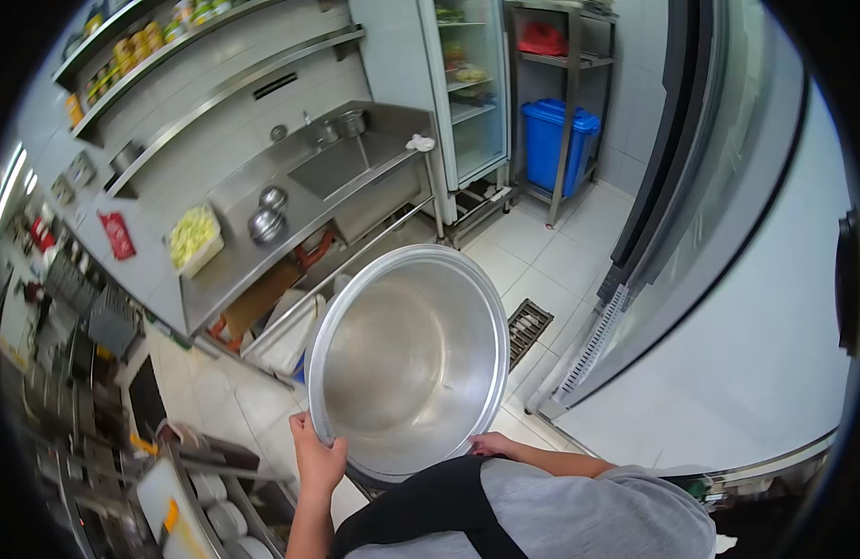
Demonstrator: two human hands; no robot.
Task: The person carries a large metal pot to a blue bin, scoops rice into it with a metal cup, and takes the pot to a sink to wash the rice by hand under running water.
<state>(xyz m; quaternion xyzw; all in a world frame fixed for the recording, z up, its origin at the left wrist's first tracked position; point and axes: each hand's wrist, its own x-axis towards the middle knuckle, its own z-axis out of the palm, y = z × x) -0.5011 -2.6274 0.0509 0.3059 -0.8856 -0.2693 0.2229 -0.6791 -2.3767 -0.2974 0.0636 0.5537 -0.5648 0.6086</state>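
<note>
A large round metal pot (393, 345) is held in front of my body, its wide mouth facing up toward the camera and its inside bare. My left hand (319, 455) grips the pot at its lower left rim, fingers wrapped round the edge. At the lower right of the rim, my right hand (495, 445) holds the pot close to my apron, its fingers partly hidden behind the metal.
Beyond the pot runs a steel counter (216, 284) with a sink (341, 168), metal bowls (268, 224) and a white tub of chopped vegetables (195, 240). A glass-door fridge (475, 121), a blue bin (553, 144) and a floor drain (528, 328) lie ahead.
</note>
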